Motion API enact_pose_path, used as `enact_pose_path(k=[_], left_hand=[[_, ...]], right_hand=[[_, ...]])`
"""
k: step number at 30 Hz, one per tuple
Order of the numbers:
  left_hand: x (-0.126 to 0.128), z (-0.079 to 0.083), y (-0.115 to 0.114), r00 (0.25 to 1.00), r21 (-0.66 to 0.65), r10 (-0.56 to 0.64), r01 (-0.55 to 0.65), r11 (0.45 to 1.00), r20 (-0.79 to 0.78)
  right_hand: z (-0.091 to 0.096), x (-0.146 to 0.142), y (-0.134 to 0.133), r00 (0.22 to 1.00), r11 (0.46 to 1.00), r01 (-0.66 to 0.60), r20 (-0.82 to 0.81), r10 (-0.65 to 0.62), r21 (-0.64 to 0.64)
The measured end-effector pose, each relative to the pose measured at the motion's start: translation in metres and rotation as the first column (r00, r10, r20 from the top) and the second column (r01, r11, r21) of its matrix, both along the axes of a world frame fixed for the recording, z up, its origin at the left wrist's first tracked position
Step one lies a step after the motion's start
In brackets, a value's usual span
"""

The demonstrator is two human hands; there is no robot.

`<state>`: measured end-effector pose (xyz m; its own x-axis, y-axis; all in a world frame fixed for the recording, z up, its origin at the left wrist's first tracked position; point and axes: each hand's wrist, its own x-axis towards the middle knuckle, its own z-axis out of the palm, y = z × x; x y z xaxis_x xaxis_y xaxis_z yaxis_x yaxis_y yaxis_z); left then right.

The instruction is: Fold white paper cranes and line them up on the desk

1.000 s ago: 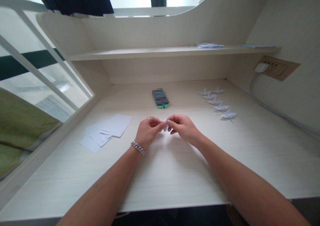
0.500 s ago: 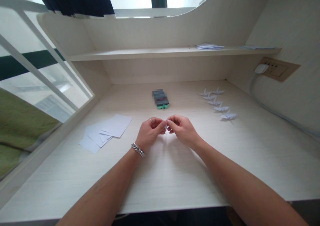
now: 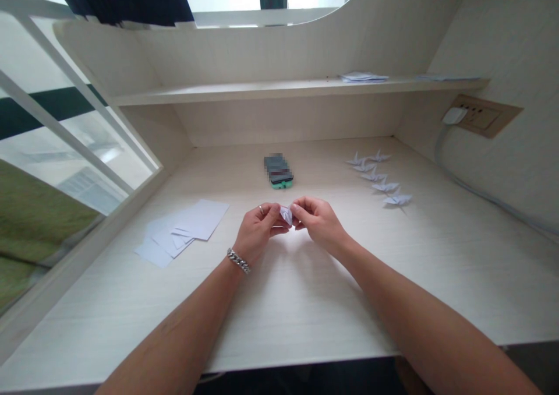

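Observation:
A small piece of folded white paper (image 3: pixel 286 215) is pinched between my two hands, a little above the desk. My left hand (image 3: pixel 257 226), with a ring and a chain bracelet, closes thumb and fingers on its left side. From the right, my right hand (image 3: pixel 318 220) grips the other side between thumb and fingers. Fingertips cover part of the paper, so its full shape is hidden. Several folded paper cranes (image 3: pixel 386 187) stand in a slanting row to the right. Loose white paper sheets (image 3: pixel 205 219) lie overlapping on the left.
Behind my hands lies a dark, blurred-out object with a green end (image 3: pixel 278 170), perhaps a phone. A shelf (image 3: pixel 227 94) crosses the back and bears a paper stack (image 3: pixel 363 77). A cable runs from the wall socket (image 3: pixel 487 115) down the right side.
The fingers have shifted on the folded paper, and more of it now shows between them. My left thumb has moved up and left. The view has tilted slightly.

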<state>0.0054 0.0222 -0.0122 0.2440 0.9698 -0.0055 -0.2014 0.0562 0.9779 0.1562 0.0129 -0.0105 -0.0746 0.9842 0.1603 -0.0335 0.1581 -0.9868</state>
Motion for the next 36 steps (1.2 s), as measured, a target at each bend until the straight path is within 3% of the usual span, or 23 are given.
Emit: enact_pose_path(k=[9,17,19,23,25,27,31,36], left_hand=[[-0.001,0.001,0.001,1.000,-0.030,0.018,-0.018,0.999,-0.011],[0.000,0.002,0.001,0.983,0.066,0.074,-0.063,0.996,-0.169],[0.000,0.002,0.001,0.980,0.077,0.116,-0.105,0.992,-0.160],[-0.001,0.002,0.002,0.971,0.131,0.212,-0.197,0.972,-0.114],[-0.002,0.000,0.003,0.962,0.191,0.239,-0.212,0.958,-0.134],[-0.002,-0.002,0.002,0.947,0.273,0.260,-0.204,0.940,-0.190],[-0.002,-0.002,-0.003,0.886,0.448,0.308,-0.132,0.884,-0.347],[-0.001,0.002,-0.008,0.810,0.571,0.370,-0.055,0.819,-0.454]], right_hand=[[0.000,0.000,-0.001,1.000,1.000,-0.024,0.000,0.024,0.007],[-0.002,0.000,-0.005,0.951,0.984,0.038,0.297,-0.089,0.172],[-0.002,0.000,-0.003,0.961,0.987,0.075,0.252,-0.110,0.144],[-0.003,0.002,0.002,0.990,0.994,0.108,0.094,-0.105,-0.030],[-0.003,0.002,0.003,0.984,0.992,0.122,0.133,-0.116,-0.036],[-0.003,0.002,0.001,0.950,0.988,0.147,0.269,-0.156,0.053],[0.000,0.002,-0.007,0.798,0.952,0.111,0.546,-0.257,0.286],[0.002,0.002,-0.011,0.658,0.946,0.083,0.696,-0.289,0.315]])
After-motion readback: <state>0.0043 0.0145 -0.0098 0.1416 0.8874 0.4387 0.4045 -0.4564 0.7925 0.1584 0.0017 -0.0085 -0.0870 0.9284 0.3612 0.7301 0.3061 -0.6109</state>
